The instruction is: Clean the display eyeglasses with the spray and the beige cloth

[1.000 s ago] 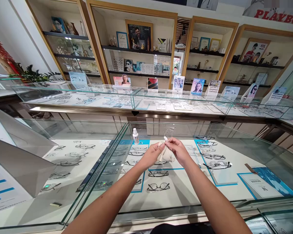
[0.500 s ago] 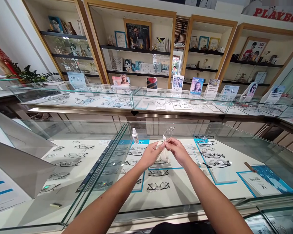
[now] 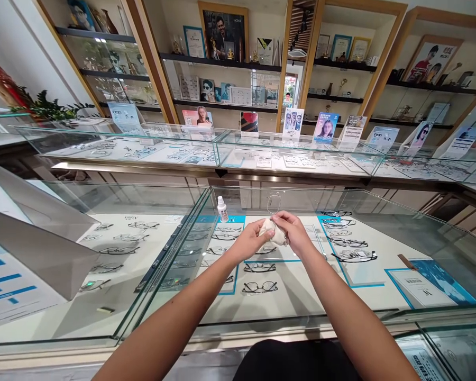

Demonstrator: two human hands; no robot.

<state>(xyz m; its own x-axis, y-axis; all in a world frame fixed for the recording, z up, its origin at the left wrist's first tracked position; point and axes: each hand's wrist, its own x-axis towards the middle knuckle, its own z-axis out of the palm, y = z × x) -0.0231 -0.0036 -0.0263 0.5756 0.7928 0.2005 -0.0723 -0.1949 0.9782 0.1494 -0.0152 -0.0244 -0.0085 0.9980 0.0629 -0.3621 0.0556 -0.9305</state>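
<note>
A pale cloth point(image 3: 273, 230) is bunched between my two hands above the glass display case. My left hand point(image 3: 250, 242) is closed on the cloth from the left, its thumb pressed against it. Fingers bent, my right hand point(image 3: 292, 232) grips a thin-rimmed pair of eyeglasses point(image 3: 274, 203) from the right. One lens sticks up above the fingers; the rest of the frame is hidden by the cloth and hands. Behind my left hand, a small white bottle point(image 3: 222, 209) stands upright on the case.
Several eyeglasses point(image 3: 259, 287) lie in rows below and beside my hands. Folded white display cards point(image 3: 35, 248) stand at the left. A brochure point(image 3: 420, 286) lies at the right. A second glass counter point(image 3: 262, 173) with upright cards runs behind, before wall shelves.
The view has tilted downward. The lens has turned more upright and face-on, and the cloth now bunches higher between my hands, covering the lower part of the glasses.
</note>
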